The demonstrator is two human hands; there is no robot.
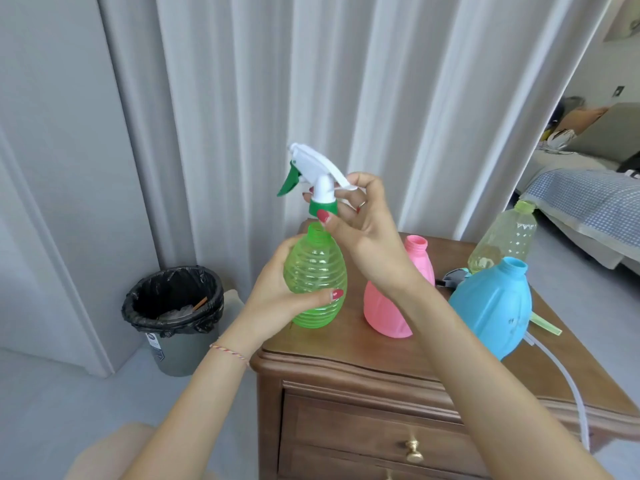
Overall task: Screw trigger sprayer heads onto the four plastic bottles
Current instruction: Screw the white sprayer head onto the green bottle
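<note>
Behind right hand, dip tube of sprayer head unseen.

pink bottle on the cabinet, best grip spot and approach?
Grip the pink bottle around its narrow upper body just below the open neck, coming from the right front. It stands upright on the cabinet; the person's right hand crosses its left side, and the blue bottle leaves a gap.

Translucent ribbed plastic is seen in the green bottle; opaque smooth plastic in the pink bottle; glossy varnished wood in the tabletop
</note>
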